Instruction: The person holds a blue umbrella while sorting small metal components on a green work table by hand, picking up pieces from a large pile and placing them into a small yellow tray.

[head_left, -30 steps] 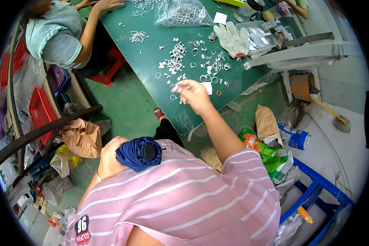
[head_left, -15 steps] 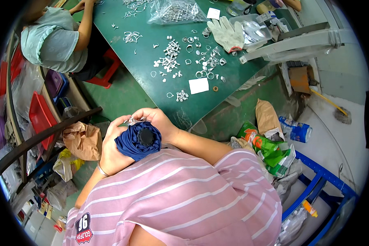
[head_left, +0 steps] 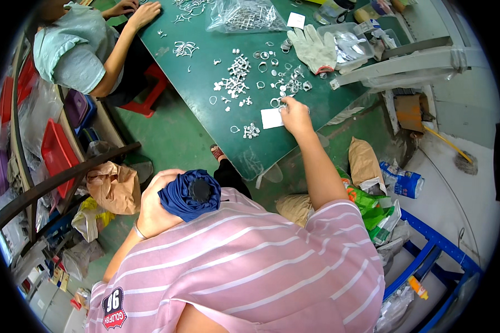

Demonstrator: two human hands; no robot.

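Stretched out over the green table, my right hand [head_left: 297, 117] has its fingers bunched down at the right edge of a white card [head_left: 271, 118]. Silver rings [head_left: 275, 102] lie at its fingertips; whether one is pinched cannot be made out. Close to my chest, my left hand [head_left: 156, 205] is curled beside a gathered dark blue cloth bundle [head_left: 184, 201] with a black knob [head_left: 200, 190], like a folded umbrella's end. The bundle hides its fingertips and anything in them. A small cluster of silver pieces [head_left: 251, 131] sits left of the card.
Silver castings [head_left: 238, 75], a bag of metal pieces [head_left: 247, 16], a work glove [head_left: 312, 49] and a plastic tub [head_left: 350, 44] occupy the green table [head_left: 197, 89]. Another person [head_left: 75, 50] works at the far left. Paper bags [head_left: 114, 187] and a blue metal frame [head_left: 439, 240] flank me.
My right hand has left the silver pieces held with my left hand beyond the blue bundle and reached forward to the white card. My left hand has stayed near my chest.
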